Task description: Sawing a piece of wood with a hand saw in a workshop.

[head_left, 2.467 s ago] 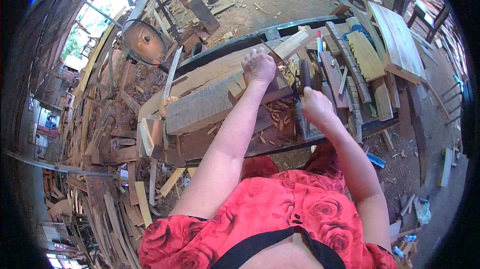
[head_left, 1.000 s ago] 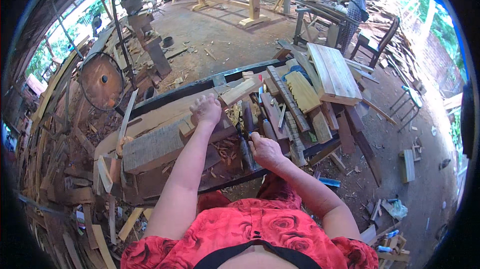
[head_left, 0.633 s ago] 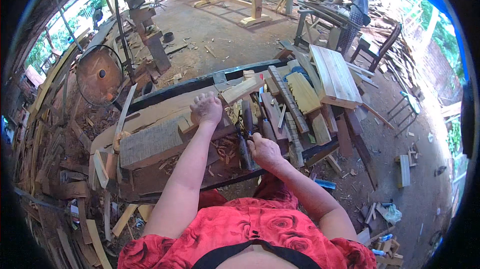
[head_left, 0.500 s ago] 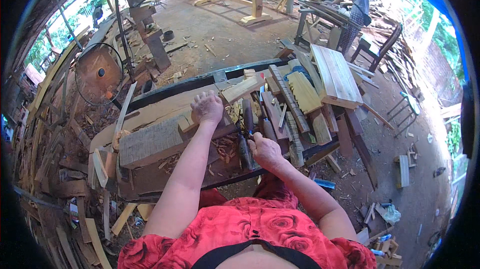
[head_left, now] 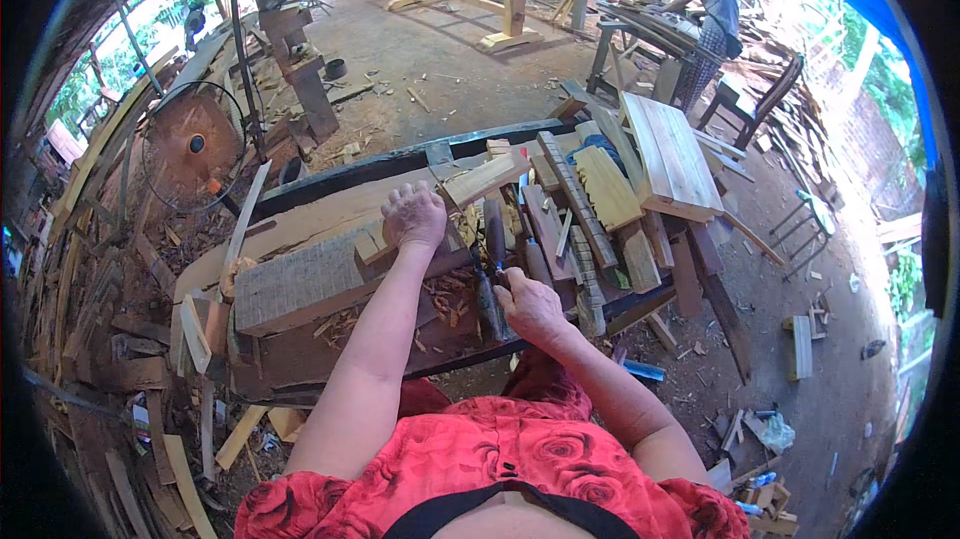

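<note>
My left hand [head_left: 415, 216] rests with curled fingers at the right end of a long grey-brown timber [head_left: 295, 289]; what it grips is hidden. A small pale block [head_left: 370, 241] lies just left of it. A pale plank [head_left: 480, 179] extends beside it to the right. My right hand [head_left: 530, 307] is closed on a slim tool, partly hidden, at the near side of the bench. Dark cylindrical tools [head_left: 494, 231] lie just beyond it, among wood strips [head_left: 575, 207] and shavings [head_left: 450, 309].
A board stack [head_left: 668, 154] sits at the bench's right. A large round metal disc [head_left: 195, 144] stands left, amid scrap wood. Behind are a pale wooden table frame [head_left: 510, 39], a person [head_left: 715, 9] working at another bench, a chair [head_left: 750, 99] and a stool [head_left: 805, 219] at right.
Since 2.5 seconds ago the view has lifted, showing the far workshop and the other person. Over the last second both my hands stay almost in place on the bench.
</note>
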`<state>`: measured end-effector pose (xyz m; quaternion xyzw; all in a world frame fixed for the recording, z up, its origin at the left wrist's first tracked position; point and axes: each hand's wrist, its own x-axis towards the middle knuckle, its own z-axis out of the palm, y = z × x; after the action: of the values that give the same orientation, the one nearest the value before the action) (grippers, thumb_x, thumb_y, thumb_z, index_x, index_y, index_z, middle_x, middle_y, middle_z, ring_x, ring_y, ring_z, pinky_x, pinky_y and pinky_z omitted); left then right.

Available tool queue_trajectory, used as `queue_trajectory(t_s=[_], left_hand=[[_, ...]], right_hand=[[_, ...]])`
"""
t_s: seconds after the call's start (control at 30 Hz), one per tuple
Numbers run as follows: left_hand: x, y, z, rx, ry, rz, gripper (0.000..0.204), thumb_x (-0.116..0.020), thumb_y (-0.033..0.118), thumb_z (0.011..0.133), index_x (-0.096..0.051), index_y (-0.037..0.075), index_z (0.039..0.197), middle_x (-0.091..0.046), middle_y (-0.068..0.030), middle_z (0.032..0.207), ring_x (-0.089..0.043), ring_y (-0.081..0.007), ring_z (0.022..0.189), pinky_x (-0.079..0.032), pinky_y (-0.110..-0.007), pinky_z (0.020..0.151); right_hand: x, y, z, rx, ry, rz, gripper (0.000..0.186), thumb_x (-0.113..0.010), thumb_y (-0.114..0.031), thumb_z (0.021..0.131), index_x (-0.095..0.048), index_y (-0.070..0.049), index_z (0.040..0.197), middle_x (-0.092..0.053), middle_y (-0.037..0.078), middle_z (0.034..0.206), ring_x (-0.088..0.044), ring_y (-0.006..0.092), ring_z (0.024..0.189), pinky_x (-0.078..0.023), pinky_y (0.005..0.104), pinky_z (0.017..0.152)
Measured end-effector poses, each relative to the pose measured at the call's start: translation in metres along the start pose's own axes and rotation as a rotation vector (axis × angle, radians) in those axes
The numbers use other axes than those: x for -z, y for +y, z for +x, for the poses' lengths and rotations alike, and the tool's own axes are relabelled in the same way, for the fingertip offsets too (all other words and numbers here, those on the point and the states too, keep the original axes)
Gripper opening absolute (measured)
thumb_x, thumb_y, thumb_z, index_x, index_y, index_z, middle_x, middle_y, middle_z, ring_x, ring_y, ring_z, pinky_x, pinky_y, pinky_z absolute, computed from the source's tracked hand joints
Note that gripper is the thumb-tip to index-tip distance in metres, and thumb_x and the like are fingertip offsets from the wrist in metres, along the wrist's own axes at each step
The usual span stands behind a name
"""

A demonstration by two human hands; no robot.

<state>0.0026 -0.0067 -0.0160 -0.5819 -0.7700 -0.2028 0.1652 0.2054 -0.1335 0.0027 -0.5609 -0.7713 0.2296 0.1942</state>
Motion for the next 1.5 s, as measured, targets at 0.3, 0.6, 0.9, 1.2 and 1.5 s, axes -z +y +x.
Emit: queue_trajectory(t_s=[0.3, 0.6, 0.9, 1.2, 1.5], left_hand=[[0.003, 0.001, -0.001, -0.005, 0.016, -0.019, 0.021, -0.048, 0.026, 0.081, -0.061, 0.011, 0.088, -0.06, -0.0084, 0.095, -0.056, -0.0273, 0.093, -0.045, -0.046, 0.076], [-0.001, 0.001, -0.002, -0.003, 0.051, -0.016, 0.02, -0.049, 0.026, 0.081, -0.061, 0.011, 0.087, -0.06, -0.0085, 0.093, -0.055, -0.0276, 0.093, -0.043, -0.046, 0.077], [0.003, 0.003, 0.002, -0.005, 0.023, -0.027, 0.021, -0.049, 0.026, 0.081, -0.06, 0.01, 0.087, -0.06, -0.0075, 0.093, -0.055, -0.0272, 0.094, -0.044, -0.046, 0.077], [0.006, 0.002, -0.003, -0.006, -0.01, -0.032, 0.02, -0.049, 0.026, 0.081, -0.06, 0.01, 0.087, -0.06, -0.0081, 0.093, -0.055, -0.0272, 0.094, -0.044, -0.046, 0.078], [-0.001, 0.004, 0.002, -0.026, 0.015, -0.032, 0.021, -0.049, 0.026, 0.081, -0.061, 0.011, 0.089, -0.06, -0.0078, 0.095, -0.056, -0.0272, 0.094, -0.044, -0.046, 0.078]], right_hand=[[-0.003, 0.001, -0.002, -0.044, -0.005, 0.031, 0.033, -0.051, -0.03, 0.09, -0.047, -0.005, 0.112, -0.063, 0.026, 0.083, -0.06, 0.0432, 0.083, -0.045, 0.0509, 0.072], [-0.005, 0.0, -0.003, -0.051, -0.007, 0.017, 0.036, -0.05, -0.03, 0.091, -0.044, -0.007, 0.117, -0.063, 0.026, 0.082, -0.061, 0.0442, 0.081, -0.045, 0.0517, 0.071], [-0.002, -0.001, 0.003, 0.044, 0.038, -0.01, 0.028, -0.046, -0.028, 0.091, -0.044, -0.004, 0.105, -0.062, 0.025, 0.072, -0.061, 0.0447, 0.071, -0.046, 0.0538, 0.065], [0.003, -0.005, 0.002, 0.039, -0.061, -0.134, 0.026, -0.043, -0.027, 0.091, -0.043, -0.003, 0.101, -0.062, 0.024, 0.072, -0.062, 0.0417, 0.072, -0.047, 0.0513, 0.065], [-0.033, -0.001, 0.046, 0.203, -0.034, -0.262, 0.018, -0.05, -0.013, 0.083, -0.047, 0.003, 0.092, -0.063, 0.025, 0.072, -0.065, 0.0382, 0.073, -0.052, 0.045, 0.061]])
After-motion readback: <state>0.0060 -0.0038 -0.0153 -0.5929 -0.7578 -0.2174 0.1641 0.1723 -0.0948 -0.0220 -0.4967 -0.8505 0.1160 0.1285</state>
